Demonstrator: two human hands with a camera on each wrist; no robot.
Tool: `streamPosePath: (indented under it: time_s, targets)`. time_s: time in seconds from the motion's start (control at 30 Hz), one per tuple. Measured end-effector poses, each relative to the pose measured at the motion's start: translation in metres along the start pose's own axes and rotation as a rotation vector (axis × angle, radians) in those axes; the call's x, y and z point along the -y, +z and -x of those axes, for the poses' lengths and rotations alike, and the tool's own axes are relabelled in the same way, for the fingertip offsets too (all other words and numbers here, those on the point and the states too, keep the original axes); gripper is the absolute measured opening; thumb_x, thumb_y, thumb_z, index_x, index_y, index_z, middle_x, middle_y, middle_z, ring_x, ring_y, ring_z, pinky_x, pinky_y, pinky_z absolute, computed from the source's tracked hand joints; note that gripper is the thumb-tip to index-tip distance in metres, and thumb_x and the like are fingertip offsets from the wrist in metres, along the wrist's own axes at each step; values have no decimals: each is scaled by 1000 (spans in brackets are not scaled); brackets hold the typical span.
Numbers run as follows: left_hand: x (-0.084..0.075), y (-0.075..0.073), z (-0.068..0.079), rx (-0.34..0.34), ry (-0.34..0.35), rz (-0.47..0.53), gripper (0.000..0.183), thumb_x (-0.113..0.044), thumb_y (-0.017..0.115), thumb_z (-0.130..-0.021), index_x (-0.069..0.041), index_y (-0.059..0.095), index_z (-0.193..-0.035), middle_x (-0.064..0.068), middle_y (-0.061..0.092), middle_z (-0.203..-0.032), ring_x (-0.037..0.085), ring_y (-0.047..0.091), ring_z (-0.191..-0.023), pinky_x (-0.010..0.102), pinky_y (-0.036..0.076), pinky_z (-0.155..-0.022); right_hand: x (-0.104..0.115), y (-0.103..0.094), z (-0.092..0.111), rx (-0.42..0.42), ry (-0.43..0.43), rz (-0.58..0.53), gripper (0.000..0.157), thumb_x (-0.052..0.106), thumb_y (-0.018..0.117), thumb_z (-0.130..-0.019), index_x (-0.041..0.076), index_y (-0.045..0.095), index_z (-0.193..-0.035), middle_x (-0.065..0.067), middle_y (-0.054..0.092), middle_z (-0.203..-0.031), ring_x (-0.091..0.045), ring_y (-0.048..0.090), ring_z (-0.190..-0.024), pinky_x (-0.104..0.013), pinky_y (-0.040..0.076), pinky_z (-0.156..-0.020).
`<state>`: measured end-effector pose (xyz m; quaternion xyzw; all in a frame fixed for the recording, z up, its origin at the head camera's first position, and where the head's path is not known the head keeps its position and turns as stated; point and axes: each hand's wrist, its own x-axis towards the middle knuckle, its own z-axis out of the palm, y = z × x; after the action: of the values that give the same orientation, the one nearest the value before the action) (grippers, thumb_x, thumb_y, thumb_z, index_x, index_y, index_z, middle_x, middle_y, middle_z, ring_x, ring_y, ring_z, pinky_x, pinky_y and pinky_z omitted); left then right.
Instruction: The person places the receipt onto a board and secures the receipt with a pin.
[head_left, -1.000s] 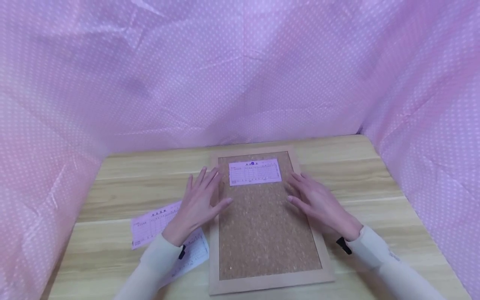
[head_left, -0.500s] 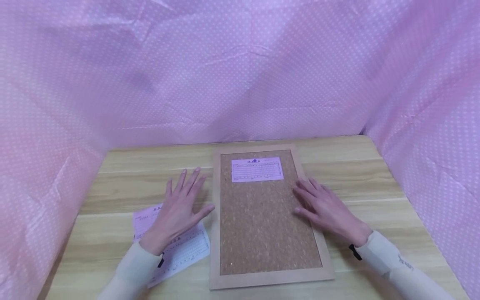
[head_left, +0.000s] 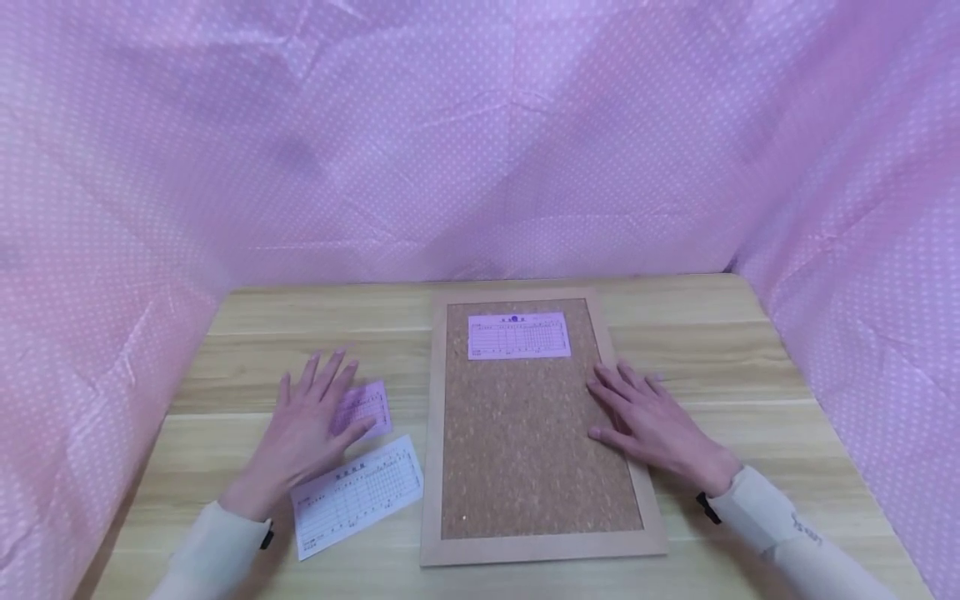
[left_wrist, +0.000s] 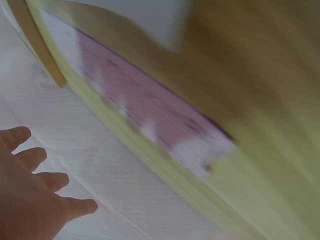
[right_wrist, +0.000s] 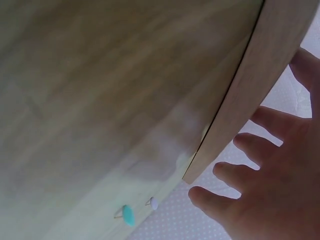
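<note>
A cork board in a pale wooden frame lies on the table. Near its top a pink printed form is fixed with a purple pushpin. My left hand hovers with fingers spread above a second pink form, covering much of it in the head view. A white form lies partly beneath that hand's wrist, near the board's left side. At the board's right edge is my right hand, its fingers loosely extended over the frame. Contact with the frame cannot be made out.
A teal pushpin and a pale lilac pushpin lie on the table in the right wrist view; the head view hides them. Pink dotted cloth hangs behind and at both sides of the wooden table.
From the board's left edge my left hand has moved left over the loose forms, uncovering more of the white one. My right hand has shifted slightly right and down. The pinned form stays put.
</note>
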<state>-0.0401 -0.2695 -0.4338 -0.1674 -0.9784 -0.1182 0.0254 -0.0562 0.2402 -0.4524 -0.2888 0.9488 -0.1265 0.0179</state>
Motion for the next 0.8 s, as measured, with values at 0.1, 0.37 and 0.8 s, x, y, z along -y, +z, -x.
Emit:
streamPosePath:
  time_s: [0.1,0.37,0.8]
  targets:
    - [11,-2,10,8,-27,8,89,-57,61,-98,-4,30,-162,20,17,-170,49,9,-155,74,-1,-118,0,0,0,1,2,-2,72,51,64,-99,7,49,-154,-14,34,-166,-48,27,-150,-74,25,-114]
    - [35,-10,25,22,-69,21,88,-56,60,-98,-2,31,-161,22,16,-170,52,10,-153,79,3,-114,0,0,2,23,20,-12,72,51,64,-99,7,49,-154,-15,33,-166,-48,29,-149,-75,26,-113]
    - [67,-11,43,148,-98,79,92,-57,66,-95,-6,29,-162,23,14,-170,54,8,-152,82,6,-111,3,-4,1,39,20,-17,71,49,65,-99,5,49,-153,-17,34,-165,-49,31,-148,-73,28,-113]
